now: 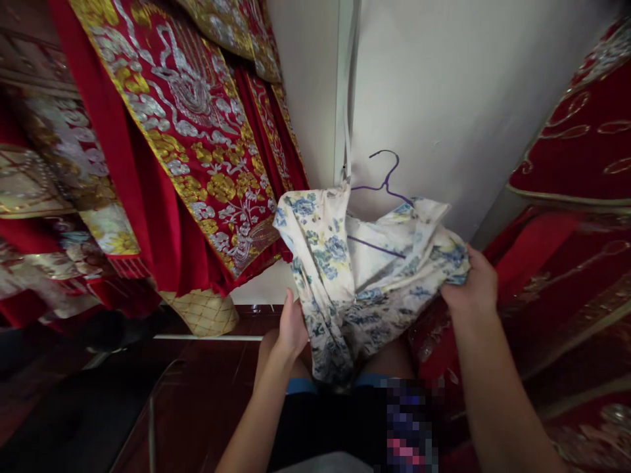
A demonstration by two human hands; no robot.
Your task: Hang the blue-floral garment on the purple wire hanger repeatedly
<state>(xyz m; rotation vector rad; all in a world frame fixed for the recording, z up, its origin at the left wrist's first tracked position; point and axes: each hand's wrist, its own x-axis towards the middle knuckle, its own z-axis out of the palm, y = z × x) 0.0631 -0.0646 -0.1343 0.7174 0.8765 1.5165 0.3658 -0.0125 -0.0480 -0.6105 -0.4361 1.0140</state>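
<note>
A white garment (pixel 325 253) with blue and yellow flowers hangs in front of me on a thin purple wire hanger (pixel 387 187). Its hook points up, and its lower bar shows through the neckline. My right hand (pixel 474 281) is closed on the garment's right sleeve end, pulling that side outward. At the garment's left edge, lower down, my left hand (pixel 293 328) rests against the cloth with the thumb stretched up. The fingers of that hand are partly hidden by the fabric. The garment's lower part hangs dark and bunched above my knees.
Red robes (pixel 192 131) with gold and silver embroidery hang on the left. More red embroidered clothing (pixel 576 151) hangs close on the right. Behind the garment is a pale wall (pixel 434 85) with a white strap (pixel 349 98). Dark red tiles (pixel 217 374) cover the floor.
</note>
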